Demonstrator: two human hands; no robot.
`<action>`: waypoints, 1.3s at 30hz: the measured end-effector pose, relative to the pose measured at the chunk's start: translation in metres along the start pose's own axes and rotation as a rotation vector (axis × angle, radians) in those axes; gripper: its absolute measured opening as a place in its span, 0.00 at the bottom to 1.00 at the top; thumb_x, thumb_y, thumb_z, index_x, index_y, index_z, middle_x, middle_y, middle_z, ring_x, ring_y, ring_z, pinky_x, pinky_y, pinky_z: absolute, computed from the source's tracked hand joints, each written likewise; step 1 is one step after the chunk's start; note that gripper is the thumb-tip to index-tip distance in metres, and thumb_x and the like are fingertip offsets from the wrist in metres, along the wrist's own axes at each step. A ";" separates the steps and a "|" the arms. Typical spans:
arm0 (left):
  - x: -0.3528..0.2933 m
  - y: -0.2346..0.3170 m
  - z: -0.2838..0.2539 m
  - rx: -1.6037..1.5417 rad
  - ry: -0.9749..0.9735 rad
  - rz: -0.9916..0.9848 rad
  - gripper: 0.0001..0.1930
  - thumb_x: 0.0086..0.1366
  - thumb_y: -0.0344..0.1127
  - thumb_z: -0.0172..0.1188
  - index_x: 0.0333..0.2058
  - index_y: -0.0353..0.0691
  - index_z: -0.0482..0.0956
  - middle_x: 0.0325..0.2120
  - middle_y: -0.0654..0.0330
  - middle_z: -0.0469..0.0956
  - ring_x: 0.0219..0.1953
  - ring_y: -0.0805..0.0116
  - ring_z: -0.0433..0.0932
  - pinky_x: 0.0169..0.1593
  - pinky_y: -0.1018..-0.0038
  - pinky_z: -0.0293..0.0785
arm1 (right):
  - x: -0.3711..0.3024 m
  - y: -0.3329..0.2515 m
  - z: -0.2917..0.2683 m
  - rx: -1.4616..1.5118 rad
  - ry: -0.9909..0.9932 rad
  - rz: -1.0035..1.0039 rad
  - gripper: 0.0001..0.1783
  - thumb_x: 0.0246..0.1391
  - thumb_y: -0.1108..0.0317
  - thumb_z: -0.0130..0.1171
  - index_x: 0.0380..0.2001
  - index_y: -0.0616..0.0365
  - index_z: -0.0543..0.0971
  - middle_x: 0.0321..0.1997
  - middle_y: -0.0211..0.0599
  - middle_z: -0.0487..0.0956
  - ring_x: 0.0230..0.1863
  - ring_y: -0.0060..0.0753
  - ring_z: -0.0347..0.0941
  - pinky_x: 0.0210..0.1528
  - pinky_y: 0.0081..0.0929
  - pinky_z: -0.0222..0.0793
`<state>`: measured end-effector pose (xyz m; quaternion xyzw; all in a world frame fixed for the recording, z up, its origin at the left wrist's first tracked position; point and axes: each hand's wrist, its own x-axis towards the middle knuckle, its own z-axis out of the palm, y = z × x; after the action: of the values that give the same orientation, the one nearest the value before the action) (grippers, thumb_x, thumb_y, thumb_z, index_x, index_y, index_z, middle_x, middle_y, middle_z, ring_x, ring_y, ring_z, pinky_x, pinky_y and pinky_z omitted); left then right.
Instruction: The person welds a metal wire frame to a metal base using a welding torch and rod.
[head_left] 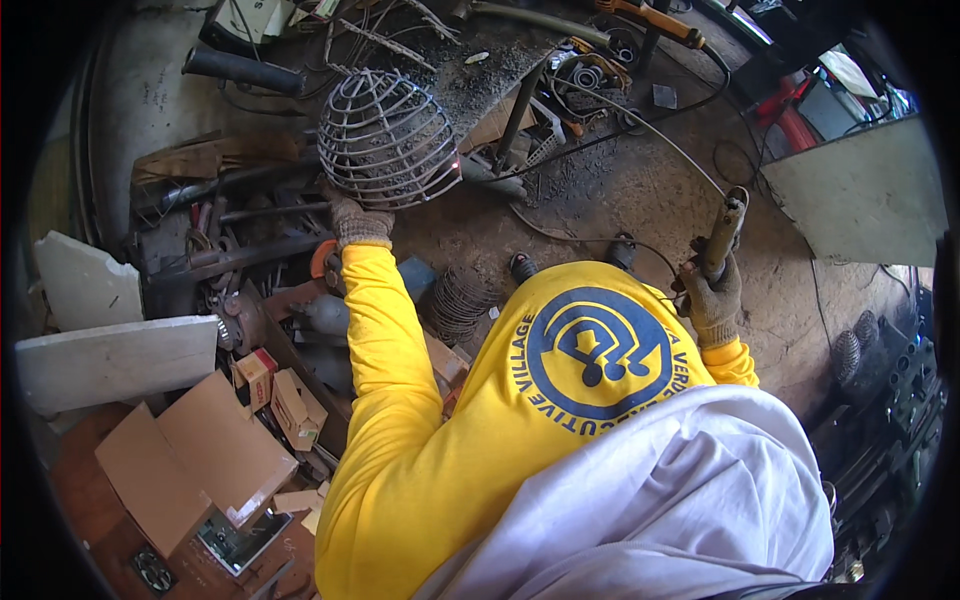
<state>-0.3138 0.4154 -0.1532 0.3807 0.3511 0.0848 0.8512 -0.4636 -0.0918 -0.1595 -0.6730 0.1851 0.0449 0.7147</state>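
A round, open cage of grey metal rods sits at the upper left on the cluttered, grimy work surface. My left hand, in a knitted work glove, is closed on its lower rim. A small red-glowing spot shows on the cage's right edge. My right hand, also gloved, is wrapped round a worn welding electrode holder, out to the right and apart from the cage. A thin, slightly bent rod runs up and left from the holder's tip. The left fingertips are partly hidden behind the glove and rods.
An orange power tool lies at the top. Metal bars and tools crowd the left, above cardboard boxes and pale boards. A wire coil is near my left arm. A black cable crosses the floor; a flat panel stands right.
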 end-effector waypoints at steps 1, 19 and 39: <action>0.002 0.008 -0.006 0.025 0.009 0.015 0.34 0.67 0.69 0.41 0.61 0.54 0.71 0.62 0.61 0.69 0.61 0.50 0.71 0.61 0.43 0.67 | -0.004 -0.002 0.004 -0.003 -0.013 0.003 0.27 0.51 0.74 0.65 0.55 0.62 0.71 0.48 0.36 0.77 0.33 0.23 0.77 0.36 0.21 0.77; -0.021 -0.003 -0.003 -0.099 -0.154 0.015 0.39 0.64 0.73 0.40 0.63 0.52 0.68 0.65 0.57 0.66 0.65 0.47 0.64 0.66 0.43 0.60 | 0.001 -0.029 0.039 -0.228 0.073 -0.305 0.32 0.46 0.79 0.67 0.56 0.62 0.68 0.32 0.33 0.79 0.32 0.24 0.76 0.35 0.22 0.74; -0.070 -0.027 0.057 -0.164 -0.114 -0.035 0.39 0.65 0.73 0.38 0.64 0.53 0.67 0.64 0.55 0.65 0.63 0.47 0.66 0.66 0.40 0.58 | -0.014 -0.071 0.049 -0.135 0.221 -0.349 0.27 0.51 0.79 0.62 0.55 0.64 0.69 0.33 0.34 0.79 0.29 0.25 0.78 0.32 0.22 0.75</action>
<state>-0.3312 0.3342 -0.1084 0.3078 0.3008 0.0768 0.8994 -0.4439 -0.0473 -0.0867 -0.7420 0.1397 -0.1412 0.6403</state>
